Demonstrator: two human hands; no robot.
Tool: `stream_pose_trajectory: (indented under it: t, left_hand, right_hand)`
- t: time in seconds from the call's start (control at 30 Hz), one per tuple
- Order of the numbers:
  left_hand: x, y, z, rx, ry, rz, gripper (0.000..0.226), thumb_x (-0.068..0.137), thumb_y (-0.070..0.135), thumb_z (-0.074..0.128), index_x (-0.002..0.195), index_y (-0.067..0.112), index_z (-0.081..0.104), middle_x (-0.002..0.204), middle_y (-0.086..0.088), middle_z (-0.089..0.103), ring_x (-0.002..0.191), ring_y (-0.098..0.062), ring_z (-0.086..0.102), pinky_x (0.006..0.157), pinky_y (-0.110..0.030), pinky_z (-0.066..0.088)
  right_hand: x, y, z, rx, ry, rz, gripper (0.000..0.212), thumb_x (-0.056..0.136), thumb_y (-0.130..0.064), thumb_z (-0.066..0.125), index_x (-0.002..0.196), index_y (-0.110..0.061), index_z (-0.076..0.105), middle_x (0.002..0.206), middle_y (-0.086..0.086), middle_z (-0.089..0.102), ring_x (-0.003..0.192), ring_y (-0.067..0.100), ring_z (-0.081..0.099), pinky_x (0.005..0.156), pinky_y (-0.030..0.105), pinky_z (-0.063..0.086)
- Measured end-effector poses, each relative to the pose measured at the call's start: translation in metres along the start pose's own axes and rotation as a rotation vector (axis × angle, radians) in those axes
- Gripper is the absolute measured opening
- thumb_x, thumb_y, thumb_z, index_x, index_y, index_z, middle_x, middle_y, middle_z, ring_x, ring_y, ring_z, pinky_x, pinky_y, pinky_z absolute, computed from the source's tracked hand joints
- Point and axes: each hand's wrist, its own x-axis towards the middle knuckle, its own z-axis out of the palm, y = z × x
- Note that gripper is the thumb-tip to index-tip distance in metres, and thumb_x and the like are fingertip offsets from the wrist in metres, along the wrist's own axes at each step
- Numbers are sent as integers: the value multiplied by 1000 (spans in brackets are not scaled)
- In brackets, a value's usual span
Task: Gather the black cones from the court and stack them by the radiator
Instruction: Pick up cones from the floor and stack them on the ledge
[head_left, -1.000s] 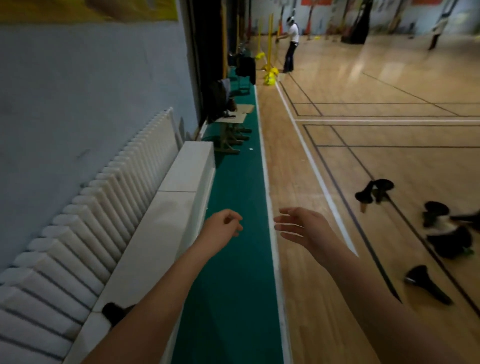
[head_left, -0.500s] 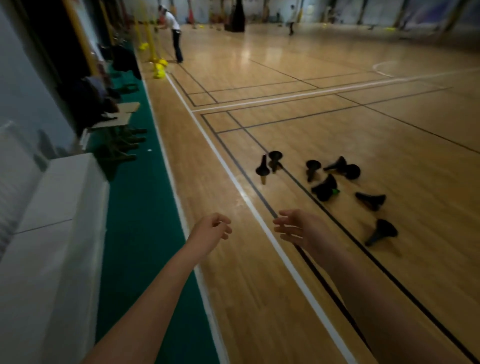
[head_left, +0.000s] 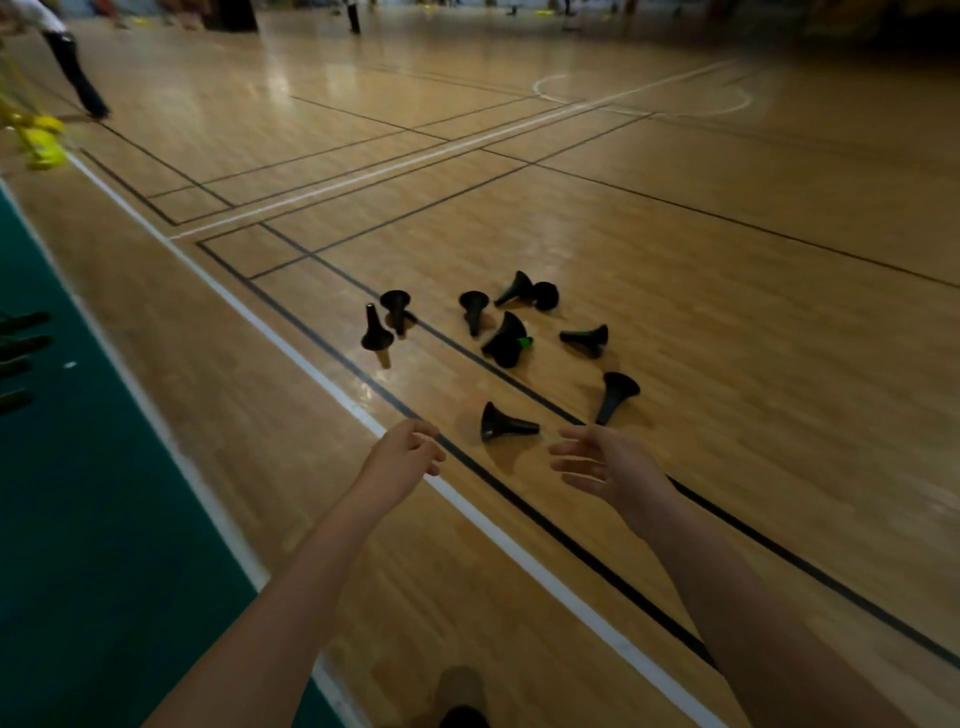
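Several black cones lie scattered on the wooden court ahead of me. The nearest cone lies on its side just beyond and between my hands. Another tipped cone is a little past my right hand, and one cone stands upright at the left of the group. A larger cone in the middle has a green bit beside it. My left hand hangs with loosely curled fingers and holds nothing. My right hand is held out with relaxed fingers, also holding nothing. The radiator is out of view.
A green floor strip runs along the left. White and black court lines cross the floor under my arms. A person walks at the far left by yellow items. My foot shows at the bottom.
My view has swung right, away from the radiator and white ledge, onto the court. The cones are now closer and centred. Both hands stay out in front, holding nothing.
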Motion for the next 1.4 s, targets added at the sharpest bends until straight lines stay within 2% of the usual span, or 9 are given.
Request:
stream_pose_trajectory:
  t: [0.23, 0.43, 0.6, 0.77, 0.9, 1.1, 1.23, 1.4]
  left_hand:
    - [95, 28, -12, 92, -91, 27, 23, 95, 19, 47, 117, 21, 51, 100, -1, 67, 89, -15, 65, 83, -37, 51]
    - [157, 53, -22, 168, -175, 69, 22, 95, 16, 46, 117, 17, 53, 99, -3, 67, 89, -19, 65, 72, -29, 50]
    - [192, 73, -12, 133, -190, 53, 21, 96, 13, 45, 114, 16, 54, 99, -4, 68, 90, -22, 65, 87, -45, 53]
    - [220, 94, 16, 86, -240, 26, 20, 95, 14, 47, 113, 18, 55, 101, -4, 67, 91, -20, 65, 85, -39, 51]
    - [247, 114, 40, 69, -234, 26, 21, 96, 13, 46, 115, 17, 54, 101, -4, 67, 92, -21, 65, 88, -40, 50]
    - [297, 148, 85, 52, -190, 0, 22, 95, 13, 45, 115, 18, 55, 99, -2, 68, 91, -20, 66, 85, -37, 50]
    - [326, 160, 109, 70, -163, -21, 22, 95, 13, 45, 114, 19, 55, 98, -1, 68, 91, -20, 66, 84, -36, 50]
    - [355, 174, 124, 54, -133, -29, 21, 96, 15, 44, 113, 19, 55, 100, -1, 68, 92, -20, 65, 83, -35, 49]
  right_hand:
    - [71, -49, 16, 22, 85, 11, 21, 97, -16, 49, 105, -6, 65, 90, 11, 73, 90, 26, 69, 83, 38, 54]
    - [111, -84, 16, 72, 123, 26, 21, 99, -15, 47, 105, -7, 65, 82, 7, 74, 77, 20, 70, 66, 30, 55]
    - [133, -96, 5, 120, 161, 32, 22, 98, -15, 49, 108, -4, 65, 86, 11, 73, 78, 23, 70, 76, 34, 57]
    - [165, -109, -18, 105, 168, 44, 23, 97, -16, 50, 111, -5, 65, 93, 12, 75, 75, 24, 68, 74, 34, 58]
    - [200, -122, -45, 98, 163, 44, 23, 98, -16, 49, 108, -4, 66, 92, 12, 74, 75, 25, 68, 78, 37, 56]
    - [257, -151, -98, 98, 134, 38, 22, 98, -16, 50, 104, -5, 67, 90, 12, 75, 74, 24, 69, 66, 31, 56]
    - [294, -168, -125, 90, 104, 29, 23, 99, -15, 48, 105, -5, 67, 82, 9, 75, 69, 22, 69, 72, 33, 56]
    - [329, -187, -139, 81, 71, 28, 19, 98, -16, 50, 103, -7, 66, 90, 11, 74, 72, 21, 68, 71, 31, 56]
